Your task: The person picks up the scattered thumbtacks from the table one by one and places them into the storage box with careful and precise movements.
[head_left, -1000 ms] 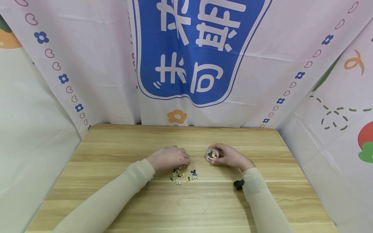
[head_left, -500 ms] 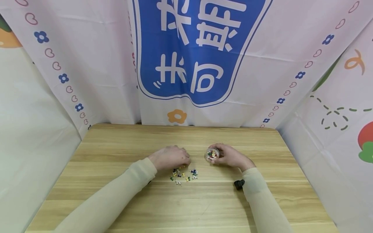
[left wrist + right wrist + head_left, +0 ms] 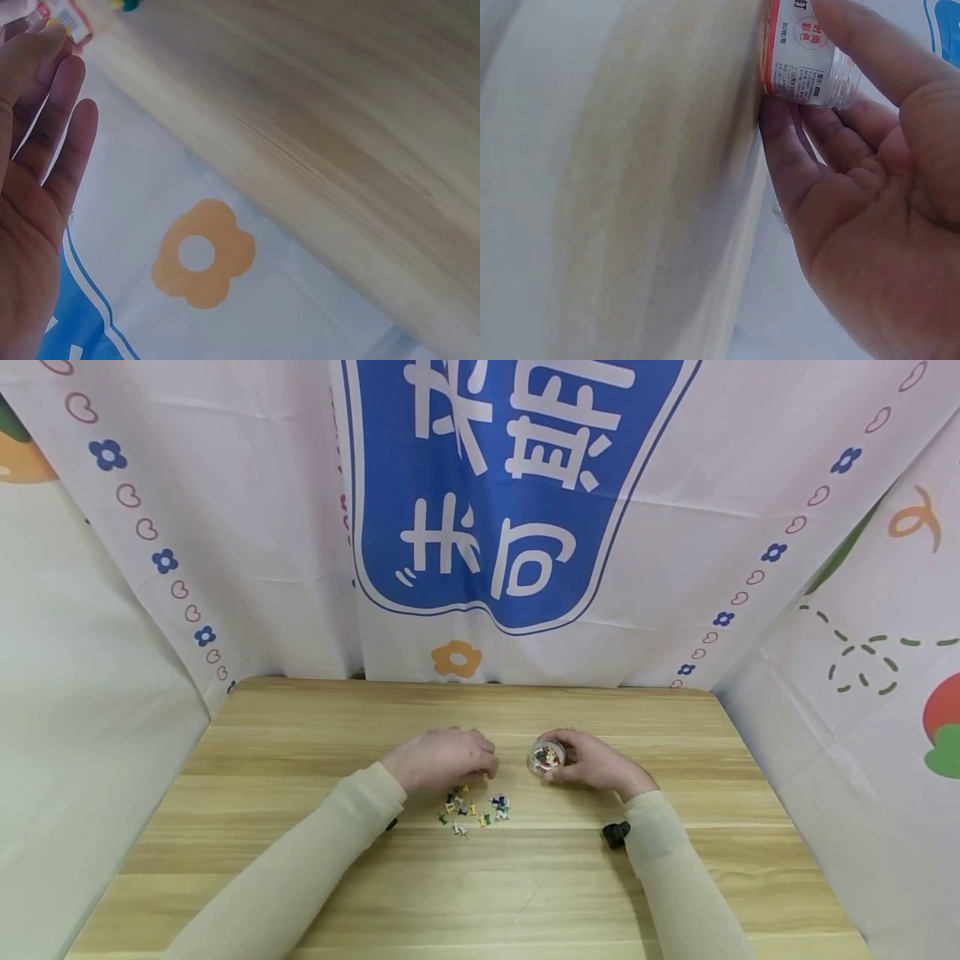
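- Head view: my right hand grips the tub upright on the desk; my left hand hovers over loose pins;
- Right wrist view alone shows the tub's label;
- Left wrist view shows a yellow pin pinched at my fingertips, other fingers straight.

The backdrop banner carries large white Chinese characters, including 可.

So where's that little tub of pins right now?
In the head view, the clear tub stands on the table right of centre, gripped by the right hand, beside the loose pins.
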